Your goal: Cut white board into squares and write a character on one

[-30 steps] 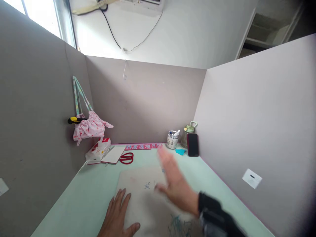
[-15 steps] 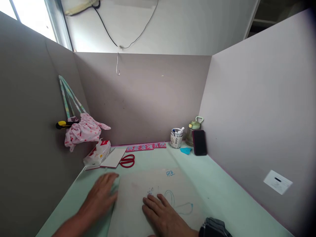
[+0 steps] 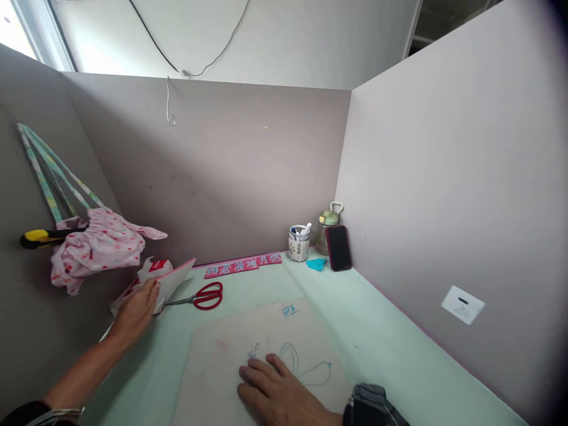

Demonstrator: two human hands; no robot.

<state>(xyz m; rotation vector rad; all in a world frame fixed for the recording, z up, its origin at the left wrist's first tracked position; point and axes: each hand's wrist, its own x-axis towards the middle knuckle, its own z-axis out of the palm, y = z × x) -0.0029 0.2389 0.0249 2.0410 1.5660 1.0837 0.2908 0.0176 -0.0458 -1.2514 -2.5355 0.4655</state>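
Observation:
My left hand (image 3: pixel 135 309) reaches to the left side of the desk and grips the edge of a white sheet or card (image 3: pixel 171 283), lifting it at a tilt beside a tissue pack (image 3: pixel 151 269). My right hand (image 3: pixel 277 393) lies flat, fingers spread, on a large beige board (image 3: pixel 231 355) with blue scribbles in front of me. Red-handled scissors (image 3: pixel 202 296) lie just right of the lifted sheet.
A pink floral bag (image 3: pixel 95 245) and a yellow-black cutter (image 3: pixel 38 236) hang on the left partition. At the back right stand a pen cup (image 3: pixel 299 242), a green bottle (image 3: pixel 326 222), a dark phone (image 3: pixel 338 247) and a blue scrap (image 3: pixel 316 264). Grey partitions enclose the mint desk (image 3: pixel 381 343).
My left hand moved off the board to the left and took hold of the white sheet, tilting it up. My right hand came down flat on the board. The view swung left.

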